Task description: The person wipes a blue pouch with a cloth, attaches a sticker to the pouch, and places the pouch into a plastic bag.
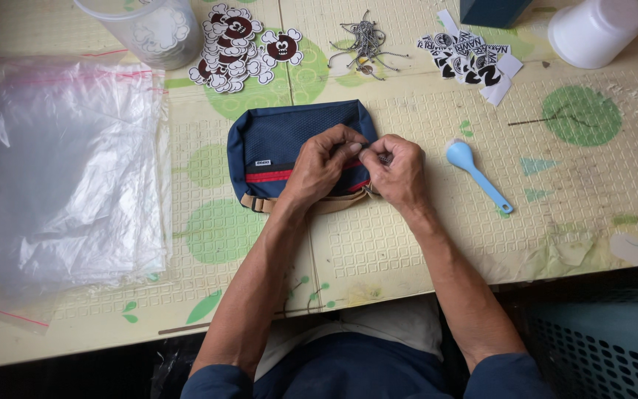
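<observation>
A navy blue pouch (pixel 278 140) with a red stripe and a tan strap lies flat on the patterned table mat (pixel 422 236). My left hand (pixel 323 166) rests on the pouch's right half, its fingertips pinched together at the right edge. My right hand (pixel 400 170) meets it there, fingers pinched on a small part at the pouch's right side. What sits between the fingertips is too small to make out. Both hands cover the pouch's right end and part of the strap.
A stack of clear plastic bags (pixel 57 177) lies at left. At the back are a clear plastic cup (pixel 153 29), a pile of flower-shaped tags (pixel 234 48), a bundle of thin cords (pixel 363 44), black-and-white stickers (pixel 470 59) and a white cup (pixel 592 29). A light blue spoon (pixel 474 170) lies right of my hands.
</observation>
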